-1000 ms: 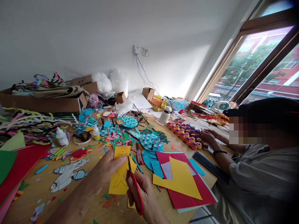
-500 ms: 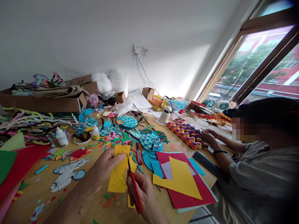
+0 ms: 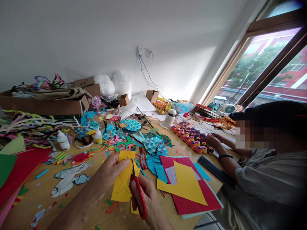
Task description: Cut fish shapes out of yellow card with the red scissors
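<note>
Left fingers [image 3: 123,165] pinching yellow paper [image 3: 117,187], right fingers [image 3: 146,186] gripping red scissors [image 3: 141,195]; if flap [image 3: 137,171] twists, blades [image 3: 133,166] might nick outline [image 3: 123,183] imo.

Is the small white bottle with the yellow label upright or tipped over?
Upright: the bottle stands on its base on the table, with its narrow nozzle pointing up. Whether it is capped, I cannot tell.

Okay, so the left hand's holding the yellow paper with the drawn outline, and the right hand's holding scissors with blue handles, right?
Not quite: the scissors have red handles, not blue, as the head view shows. The right hand does hold them, and the left hand holds the yellow paper with the drawn outline.
</note>
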Available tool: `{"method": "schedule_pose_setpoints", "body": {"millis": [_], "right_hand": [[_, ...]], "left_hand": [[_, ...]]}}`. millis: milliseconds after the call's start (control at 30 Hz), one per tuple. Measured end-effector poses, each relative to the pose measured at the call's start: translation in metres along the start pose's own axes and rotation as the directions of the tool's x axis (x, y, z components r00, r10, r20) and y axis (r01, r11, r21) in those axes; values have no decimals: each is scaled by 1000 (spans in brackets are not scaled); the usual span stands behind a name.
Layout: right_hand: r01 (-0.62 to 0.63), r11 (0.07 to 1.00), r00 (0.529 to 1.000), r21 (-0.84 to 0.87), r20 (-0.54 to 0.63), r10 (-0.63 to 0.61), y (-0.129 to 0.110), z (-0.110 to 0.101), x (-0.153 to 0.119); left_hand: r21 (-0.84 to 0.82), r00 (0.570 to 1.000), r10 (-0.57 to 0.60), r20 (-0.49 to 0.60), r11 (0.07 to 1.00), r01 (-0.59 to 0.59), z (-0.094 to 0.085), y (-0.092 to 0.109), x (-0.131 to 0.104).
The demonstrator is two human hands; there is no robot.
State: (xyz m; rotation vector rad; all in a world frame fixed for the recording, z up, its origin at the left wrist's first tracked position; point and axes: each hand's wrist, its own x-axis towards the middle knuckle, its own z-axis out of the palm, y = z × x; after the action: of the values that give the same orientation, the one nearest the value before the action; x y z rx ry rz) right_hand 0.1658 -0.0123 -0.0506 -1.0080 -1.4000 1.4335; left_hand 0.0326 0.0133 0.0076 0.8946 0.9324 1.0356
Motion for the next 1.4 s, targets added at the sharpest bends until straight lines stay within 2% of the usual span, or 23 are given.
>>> {"method": "schedule_pose_setpoints", "body": {"millis": [233,533,767,1100,1267,1400], "right_hand": [[7,1000,1000,-8,-3,-7,0,-1,0],[2,1000,1000,-20,-7,-2,3,-2,-1],[42,999,999,0,9,-42,5,-2,0],[-7,999,1000,-37,-10,7,6,-3,1],[5,999,1000,-55,-13,-6,8,-4,0],[9,998,1000,-59,-13,-10,9,-4,-1]], "left_hand": [[20,1000,18,26,1000,-19,-1,-3,2],[51,1000,17,-15,999,-16,0,-1,3],[41,1000,-20,23,999,19,2,-1,2],[36,998,-58,27,998,57,0,-1,2],[32,997,-53,62,998,51,-3,-3,0],[26,999,-14,48,1000,12,-4,-1,1]]}}
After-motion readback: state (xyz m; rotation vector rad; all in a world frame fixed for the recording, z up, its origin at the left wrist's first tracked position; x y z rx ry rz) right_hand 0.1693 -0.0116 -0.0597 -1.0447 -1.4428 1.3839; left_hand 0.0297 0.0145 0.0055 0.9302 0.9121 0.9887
